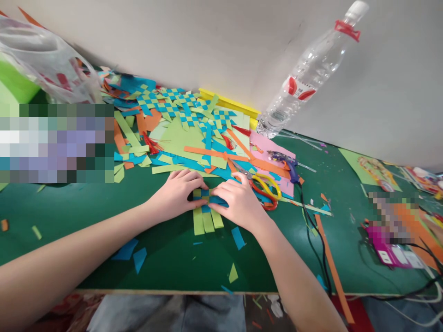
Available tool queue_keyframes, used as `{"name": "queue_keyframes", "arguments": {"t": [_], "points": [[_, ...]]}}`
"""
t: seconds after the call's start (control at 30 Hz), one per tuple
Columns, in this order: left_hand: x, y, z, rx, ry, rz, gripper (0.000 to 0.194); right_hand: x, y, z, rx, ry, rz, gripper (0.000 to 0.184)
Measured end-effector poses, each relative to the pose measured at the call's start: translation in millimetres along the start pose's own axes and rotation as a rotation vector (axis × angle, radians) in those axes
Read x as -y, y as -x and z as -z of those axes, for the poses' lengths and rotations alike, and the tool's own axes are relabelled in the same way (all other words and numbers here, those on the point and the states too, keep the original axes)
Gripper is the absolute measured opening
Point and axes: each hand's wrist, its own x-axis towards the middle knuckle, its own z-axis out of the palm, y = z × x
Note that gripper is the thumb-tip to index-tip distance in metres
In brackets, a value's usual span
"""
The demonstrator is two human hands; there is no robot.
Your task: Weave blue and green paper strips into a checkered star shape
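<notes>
A small weave of green and blue paper strips (208, 220) lies on the green table in front of me, its green ends pointing toward me. My left hand (178, 192) holds its left side, thumb and fingers bent round the edge. From the other side my right hand (238, 202) grips the weave, where a blue strip runs under the fingers. The fingertips of both hands almost meet over the checkered part and hide some of it. Just beyond my right hand are scissors (265, 184) with yellow and red handles.
Finished-looking checkered paper weaves (187, 108), loose strips and red tassels (150, 144) pile up against the wall. A clear plastic bottle (311, 69) leans there. A blue glue gun (292, 170) lies on pink paper. Its black cable and an orange strip (334, 267) cross the table at right.
</notes>
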Motion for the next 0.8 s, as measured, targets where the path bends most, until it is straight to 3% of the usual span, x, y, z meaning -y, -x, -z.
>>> {"name": "queue_keyframes", "arguments": {"t": [0.8], "points": [[2, 0, -1.8, 0.011, -0.007, -0.003, 0.028, 2, 1, 11, 0.082, -0.006, -0.008, 0.035]]}}
